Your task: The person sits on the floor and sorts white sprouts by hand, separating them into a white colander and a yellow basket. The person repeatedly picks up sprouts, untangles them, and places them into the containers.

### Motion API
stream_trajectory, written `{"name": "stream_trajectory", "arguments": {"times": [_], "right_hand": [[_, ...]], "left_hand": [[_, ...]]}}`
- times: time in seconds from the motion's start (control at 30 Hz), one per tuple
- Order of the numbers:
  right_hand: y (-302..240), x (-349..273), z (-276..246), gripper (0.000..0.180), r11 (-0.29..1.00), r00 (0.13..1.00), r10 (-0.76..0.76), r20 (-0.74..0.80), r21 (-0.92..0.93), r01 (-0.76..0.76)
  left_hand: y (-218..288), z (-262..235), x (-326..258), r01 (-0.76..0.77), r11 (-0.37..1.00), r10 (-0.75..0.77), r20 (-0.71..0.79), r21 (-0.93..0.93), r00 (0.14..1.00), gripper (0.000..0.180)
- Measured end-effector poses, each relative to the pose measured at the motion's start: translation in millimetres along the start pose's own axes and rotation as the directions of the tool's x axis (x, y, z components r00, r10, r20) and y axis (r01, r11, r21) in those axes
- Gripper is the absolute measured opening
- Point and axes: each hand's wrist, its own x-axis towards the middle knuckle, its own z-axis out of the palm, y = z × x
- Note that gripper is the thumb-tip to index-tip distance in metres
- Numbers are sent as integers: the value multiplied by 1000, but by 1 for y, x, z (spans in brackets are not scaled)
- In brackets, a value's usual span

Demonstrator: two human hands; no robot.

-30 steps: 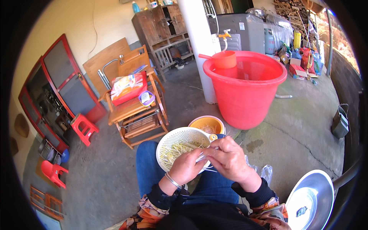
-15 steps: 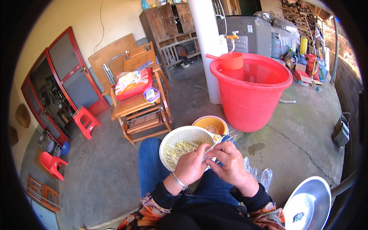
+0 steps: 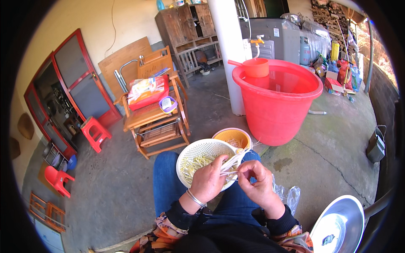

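Observation:
A white colander [image 3: 180, 165] rests on my lap with many bean sprouts [image 3: 198, 162] lying in it. Over its near right side, my left hand [image 3: 206, 183] is closed around a bunch of long white bean sprouts [image 3: 230, 168], their ends fanning out to the right. My right hand [image 3: 258, 185] pinches the thin ends of a few of these sprouts between thumb and forefinger, just beside the left hand. Just beyond the colander stands an orange-yellow basket [image 3: 219, 133] with thin pale strands [image 3: 236, 140] inside.
A large red tub [image 3: 276, 118] of water with a red dipper [image 3: 255, 68] stands ahead to the right. A metal basin [image 3: 318, 225] is at lower right, near a clear plastic bag [image 3: 292, 196]. A wooden chair [image 3: 145, 120] and red stools [image 3: 96, 133] stand on the left.
My right hand has drawn slightly down and away from my left, its fingers now apart from the bunch's middle. More of the held sprouts shows, fanned out between the hands.

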Motion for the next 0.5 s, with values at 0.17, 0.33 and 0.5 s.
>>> {"name": "stream_trajectory", "arguments": {"times": [0.17,0.33,0.5], "right_hand": [[2,2,-4,21,920,969,-209,131,-311,240],[-1,4,-6,23,809,938,-292,188,-475,347],[0,5,-1,20,753,936,-311,164,-559,348]], "left_hand": [[-1,-2,0,13,998,-13,2,55,1000,54],[2,-1,-1,-10,998,9,4,69,1000,54],[2,0,-1,-1,998,-1,42,66,999,52]]}}
